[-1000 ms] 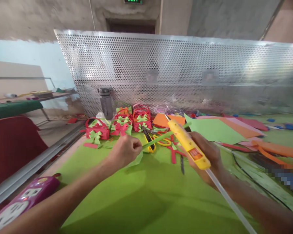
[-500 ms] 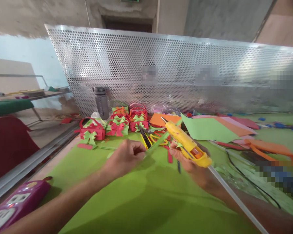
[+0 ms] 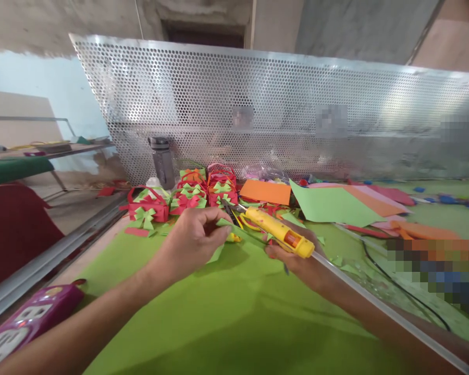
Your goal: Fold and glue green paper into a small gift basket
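Observation:
My left hand (image 3: 197, 234) pinches one end of a green paper strip (image 3: 240, 232) between thumb and fingers. The strip stretches rightward toward my right hand (image 3: 300, 263), which is wrapped round a yellow hot glue gun (image 3: 271, 225). From the gun's rear runs a long whitish glue stick (image 3: 359, 285) over my right forearm. Its nozzle points left, above the strip and close to my left fingertips; whether it touches the paper I cannot tell. Small red paper baskets (image 3: 152, 211) with green and red bows stand beyond my left hand.
Behind the baskets are a grey bottle (image 3: 162, 164) and a perforated metal panel (image 3: 203, 94). An orange sheet (image 3: 264, 192) and a green sheet (image 3: 332, 205) lie further back. A purple power strip (image 3: 39, 315) rests at left, a black cable (image 3: 398, 289) at right.
The glue gun has come down and to the left, its nozzle now closer to my left hand. My left hand has shifted slightly up and left, with the strip's end showing at the fingertips.

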Demonstrator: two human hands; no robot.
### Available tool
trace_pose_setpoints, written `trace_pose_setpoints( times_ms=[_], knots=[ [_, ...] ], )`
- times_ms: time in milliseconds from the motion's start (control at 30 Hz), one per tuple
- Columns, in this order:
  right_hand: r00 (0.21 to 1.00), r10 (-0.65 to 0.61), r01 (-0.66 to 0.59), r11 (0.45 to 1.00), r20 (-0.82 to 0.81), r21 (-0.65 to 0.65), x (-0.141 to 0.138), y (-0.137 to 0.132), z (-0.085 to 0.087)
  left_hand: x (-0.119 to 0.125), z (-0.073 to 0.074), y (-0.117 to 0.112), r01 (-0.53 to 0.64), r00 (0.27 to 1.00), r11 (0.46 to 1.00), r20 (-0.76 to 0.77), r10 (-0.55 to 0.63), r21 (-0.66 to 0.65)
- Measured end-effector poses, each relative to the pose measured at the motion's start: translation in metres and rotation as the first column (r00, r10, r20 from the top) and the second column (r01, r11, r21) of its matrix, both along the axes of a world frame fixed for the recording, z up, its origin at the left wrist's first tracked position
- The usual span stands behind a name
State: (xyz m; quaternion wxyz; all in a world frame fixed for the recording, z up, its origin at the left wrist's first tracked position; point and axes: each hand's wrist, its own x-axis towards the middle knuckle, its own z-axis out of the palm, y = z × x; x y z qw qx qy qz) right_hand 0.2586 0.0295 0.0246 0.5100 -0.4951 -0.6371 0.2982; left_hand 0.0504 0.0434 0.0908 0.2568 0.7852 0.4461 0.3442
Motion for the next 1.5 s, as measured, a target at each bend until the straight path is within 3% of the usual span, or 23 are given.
trace_pose_setpoints(
  times_ms=[133, 233, 300, 367, 467, 533, 633, 767, 900, 1200, 1500],
  knots=[
    [0.998, 0.040, -0.039, 0.999, 0.054, -0.031, -0.002, 0.000, 0.000, 0.001, 0.001, -0.001, 0.014, 0.997, 1.000, 0.081, -0.013, -0.006],
    [0.999, -0.023, 0.027, 0.996, 0.048, -0.086, -0.004, -0.001, 0.007, 0.000, 0.000, 0.002, 0.028, 0.991, 1.000, 0.130, -0.029, 0.010],
    [0.996, -0.088, 0.087, 0.990, -0.001, -0.112, -0.004, 0.001, 0.011, -0.002, -0.003, 0.007, 0.007, 0.999, 0.999, 0.053, -0.009, 0.031],
    [0.985, -0.136, 0.127, 0.988, -0.103, -0.089, -0.003, 0.004, 0.013, -0.005, -0.008, 0.013, -0.045, 0.984, 0.997, -0.172, 0.055, 0.064],
    [0.911, -0.155, 0.136, 0.988, -0.381, -0.075, -0.001, 0.011, 0.013, -0.010, -0.021, 0.019, -0.097, 0.825, 0.988, -0.546, 0.147, 0.120],
    [0.811, -0.121, 0.089, 0.993, -0.573, -0.083, -0.001, 0.016, 0.012, -0.010, -0.032, 0.020, -0.082, 0.709, 0.975, -0.676, 0.202, 0.206],
    [0.720, -0.058, 0.020, 0.998, -0.691, -0.063, 0.002, 0.022, 0.011, -0.008, -0.046, 0.018, -0.054, 0.581, 0.934, -0.749, 0.317, 0.354],
    [0.696, -0.044, 0.003, 0.998, -0.716, -0.059, 0.005, 0.025, 0.012, -0.004, -0.058, 0.018, -0.044, 0.510, 0.937, -0.799, 0.320, 0.347],
    [0.681, -0.054, 0.001, 0.997, -0.730, -0.073, 0.005, 0.026, 0.013, -0.006, -0.061, 0.022, -0.049, 0.564, 0.955, -0.781, 0.268, 0.292],
    [0.671, -0.030, -0.004, 0.999, -0.741, -0.044, 0.005, 0.026, 0.015, -0.009, -0.055, 0.025, -0.076, 0.853, 0.963, -0.483, 0.198, 0.260],
    [0.688, -0.020, 0.056, 0.998, -0.725, 0.026, 0.011, 0.026, 0.023, -0.007, -0.035, 0.017, -0.059, 0.981, 0.997, -0.182, 0.066, 0.040]
  ],
)
